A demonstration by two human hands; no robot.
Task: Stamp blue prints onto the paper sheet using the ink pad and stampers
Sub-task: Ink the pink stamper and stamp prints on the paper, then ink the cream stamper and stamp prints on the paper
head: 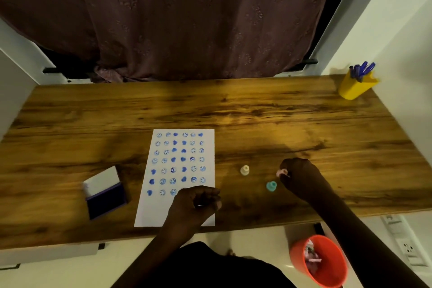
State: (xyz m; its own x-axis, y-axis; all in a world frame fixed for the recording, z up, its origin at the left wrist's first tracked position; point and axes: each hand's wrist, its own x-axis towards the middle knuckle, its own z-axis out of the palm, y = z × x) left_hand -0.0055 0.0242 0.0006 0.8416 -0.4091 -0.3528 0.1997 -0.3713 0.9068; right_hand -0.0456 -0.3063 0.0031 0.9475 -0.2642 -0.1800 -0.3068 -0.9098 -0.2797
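A white paper sheet (180, 166) lies on the wooden desk (257, 112), filled with rows of blue smiley and heart prints. My left hand (198, 203) rests on its lower right corner, fingers curled with nothing visible in them. To the left sits the open ink pad (106, 196), its dark blue pad showing and its white lid tilted up. My right hand (298, 175) is closed on a small pink stamper (281, 172) just above the desk. A cream stamper (244, 170) and a teal stamper (271, 186) stand between the sheet and that hand.
A yellow cup (355, 87) holding blue pens stands at the desk's far right corner. An orange bin (320, 262) sits on the floor below the front edge. A dark curtain (175, 18) hangs behind the desk, and a white wall borders the right side.
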